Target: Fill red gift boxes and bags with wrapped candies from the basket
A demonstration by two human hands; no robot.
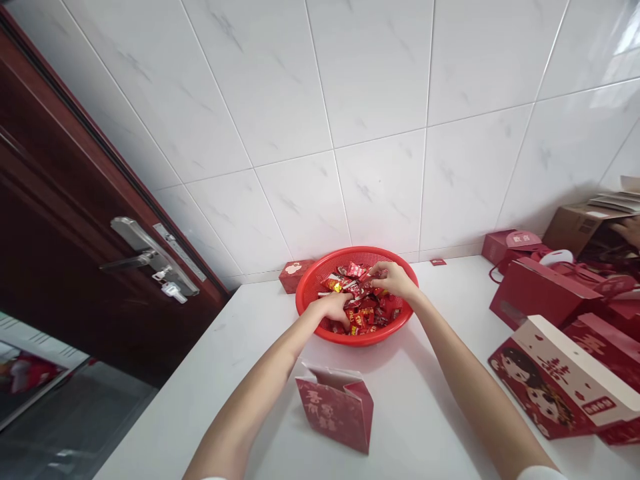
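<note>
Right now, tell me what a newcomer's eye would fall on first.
Probably the bright red basket of wrapped sweets near the centre, by the tiled wall, where both forearms lead. Next might come the open red box between them, then the keys hanging from the dark door at left.

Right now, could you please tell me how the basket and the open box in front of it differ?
The basket is round and perforated, while the open box is angular, with pale printed characters. The basket holds wrapped sweets, with the left hand and right hand among them; neither touches the open box. Both are red and rest on the white surface.
</note>
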